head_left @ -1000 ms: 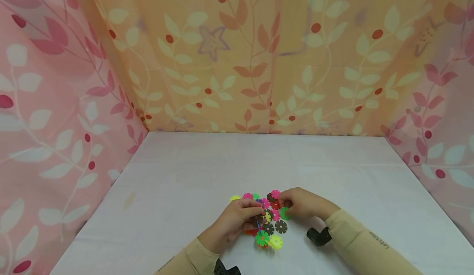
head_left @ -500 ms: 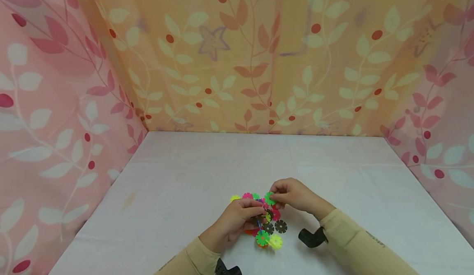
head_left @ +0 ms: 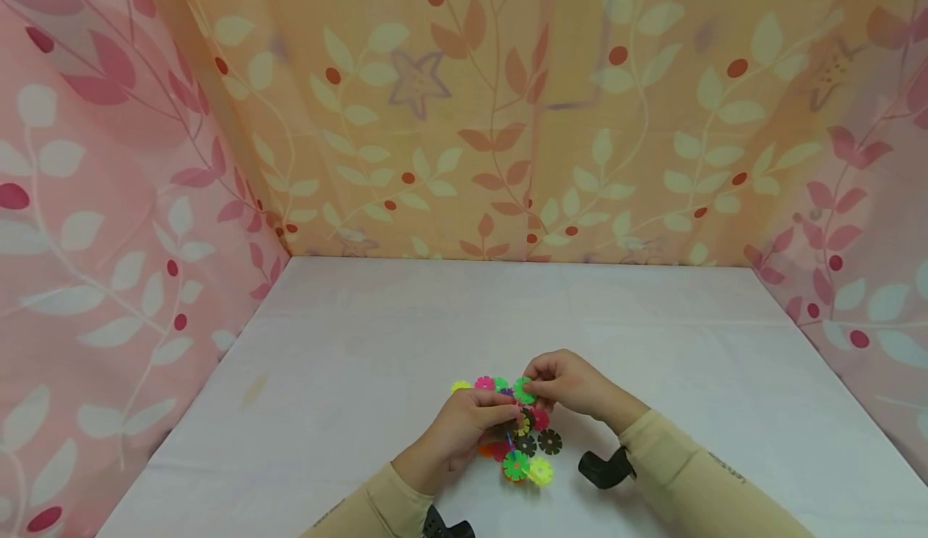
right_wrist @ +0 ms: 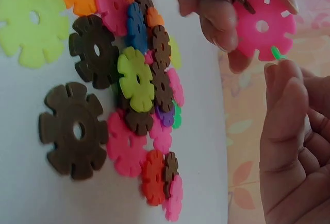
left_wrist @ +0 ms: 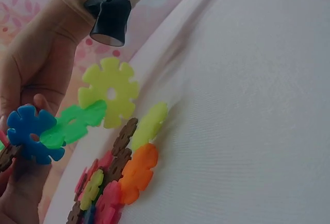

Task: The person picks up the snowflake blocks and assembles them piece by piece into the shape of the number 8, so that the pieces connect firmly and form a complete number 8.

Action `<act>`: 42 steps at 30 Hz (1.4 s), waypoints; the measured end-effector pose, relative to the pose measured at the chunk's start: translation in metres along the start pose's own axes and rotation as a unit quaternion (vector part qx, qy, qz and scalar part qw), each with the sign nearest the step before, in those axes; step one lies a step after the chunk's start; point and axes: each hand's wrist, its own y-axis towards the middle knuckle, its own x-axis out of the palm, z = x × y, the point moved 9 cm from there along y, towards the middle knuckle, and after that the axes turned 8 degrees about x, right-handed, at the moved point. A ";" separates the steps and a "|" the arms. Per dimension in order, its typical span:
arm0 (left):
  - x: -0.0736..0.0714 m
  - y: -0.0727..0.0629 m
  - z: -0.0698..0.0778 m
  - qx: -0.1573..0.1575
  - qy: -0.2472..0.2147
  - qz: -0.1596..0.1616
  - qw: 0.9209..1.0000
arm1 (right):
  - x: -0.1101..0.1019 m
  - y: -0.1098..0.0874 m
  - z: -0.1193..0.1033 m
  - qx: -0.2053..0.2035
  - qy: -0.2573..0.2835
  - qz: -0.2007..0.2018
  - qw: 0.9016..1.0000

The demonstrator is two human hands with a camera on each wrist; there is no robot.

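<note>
My left hand (head_left: 460, 433) holds a chain of interlocked notched plastic discs. In the left wrist view a yellow disc (left_wrist: 95, 87) joins a green disc (left_wrist: 77, 120), then a blue disc (left_wrist: 21, 127) and a brown disc (left_wrist: 7, 158). The right wrist view shows a pink disc (right_wrist: 281, 26) at the chain's other end, against the left fingers. My right hand (head_left: 580, 385) pinches another green disc (head_left: 523, 391) between thumb and fingertips. Seen edge-on from the right wrist, this disc meets the pink disc's rim; how deep it sits is hidden.
Under and beside the hands, loose discs lie in a pile on the white tabletop (head_left: 362, 320), including a dark brown disc (right_wrist: 59, 126), a red disc (right_wrist: 152, 183) and an orange disc (left_wrist: 139, 167). Patterned cloth walls (head_left: 493, 159) stand around the table.
My right hand lifted the green disc from the pile's right side and brought it left to the chain beside the left hand. The left hand has barely moved.
</note>
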 end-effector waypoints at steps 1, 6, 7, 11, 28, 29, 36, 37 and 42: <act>0.000 0.000 0.001 0.005 0.001 0.003 1.000 | 0.000 0.000 0.000 0.002 0.002 0.002 1.000; -0.001 -0.001 0.002 0.015 0.005 0.007 1.000 | 0.004 -0.001 0.000 0.002 0.006 -0.008 1.000; -0.001 -0.001 0.002 0.016 0.005 0.007 1.000 | 0.005 -0.001 -0.001 0.000 0.005 -0.011 1.000; -0.001 -0.001 -0.001 0.012 0.012 0.005 1.000 | 0.007 0.000 0.000 -0.003 -0.006 -0.018 1.000; -0.001 0.004 -0.006 -0.022 0.039 -0.001 0.999 | 0.010 0.002 0.003 0.005 -0.019 -0.032 0.999; -0.001 0.005 -0.006 -0.020 0.038 0.001 0.999 | 0.009 0.001 0.005 0.008 -0.022 -0.033 0.999; -0.009 0.005 -0.009 -0.027 0.031 0.023 0.999 | 0.002 -0.009 0.026 0.024 -0.225 -0.031 0.973; -0.009 0.005 -0.009 -0.029 0.029 0.027 0.999 | 0.002 -0.010 0.030 0.026 -0.245 -0.034 0.969; -0.013 0.006 -0.008 -0.033 0.031 0.040 0.998 | 0.011 -0.012 0.038 0.020 -0.288 -0.031 0.957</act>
